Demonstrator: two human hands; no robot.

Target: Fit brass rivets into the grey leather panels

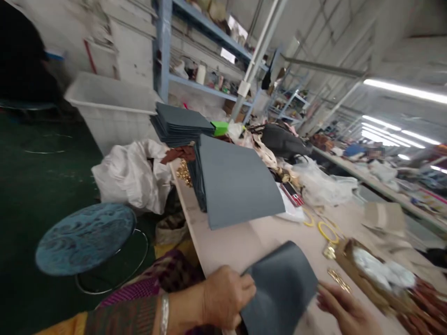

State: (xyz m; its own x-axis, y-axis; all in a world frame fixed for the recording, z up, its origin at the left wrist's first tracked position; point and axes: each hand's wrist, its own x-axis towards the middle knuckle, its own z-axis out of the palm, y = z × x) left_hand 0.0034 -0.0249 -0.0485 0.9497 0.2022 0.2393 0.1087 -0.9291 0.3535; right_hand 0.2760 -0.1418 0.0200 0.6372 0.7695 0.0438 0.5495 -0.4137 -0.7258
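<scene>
My left hand [225, 298] grips the left edge of a curved dark grey sheet [279, 288] lying on the beige table [237, 244] near its front edge. At the sheet's right edge my right hand [344, 309] touches it with the fingertips. A small gold metal fitting [338, 279] lies just beyond my right hand. Further back on the table a stack of larger grey sheets [233, 181] bends over, and another flat stack [181, 123] sits behind it.
A round blue stool [85, 237] stands left of the table beside white bags [134, 174] and a white bin [111, 109]. Yellow rings [326, 230], clear plastic bags [321, 184] and a brown box with white filling [379, 272] crowd the right side. Shelves stand behind.
</scene>
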